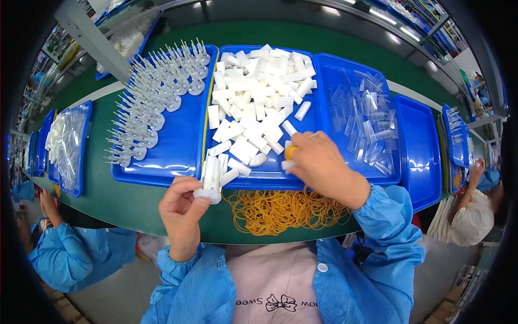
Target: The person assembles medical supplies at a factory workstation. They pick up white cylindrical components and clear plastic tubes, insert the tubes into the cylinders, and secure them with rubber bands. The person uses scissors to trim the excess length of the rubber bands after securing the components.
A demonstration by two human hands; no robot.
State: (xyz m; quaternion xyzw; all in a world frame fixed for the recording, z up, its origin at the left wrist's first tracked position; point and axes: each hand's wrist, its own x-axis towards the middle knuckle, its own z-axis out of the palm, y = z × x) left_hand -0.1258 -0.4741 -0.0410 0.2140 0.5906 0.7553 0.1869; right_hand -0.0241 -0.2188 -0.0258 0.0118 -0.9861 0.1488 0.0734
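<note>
My left hand (182, 210) pinches a white plastic holder (208, 195) by its round base, over the table's near side. White blocks stand upright on that base, between its prongs. Over the near right part of the middle blue tray (259, 181), my right hand (324, 164) has its fingers closed on a small white block (287, 164). Something orange-yellow (291, 152) wraps one of its fingers. A heap of white blocks (253, 97), foam-like in look, fills most of that tray. Yellow rubber bands (286, 210) lie in a pile below my right wrist.
Rows of pronged clear holders (162, 92) stand in the left blue tray (175, 154). The right tray (337, 146) has short clear plastic tubes (369, 124). Another blue tray (423, 156) adjoins it. Co-workers sit at both sides, one in a blue sleeve (65, 248). A metal post (94, 38) rises at far left.
</note>
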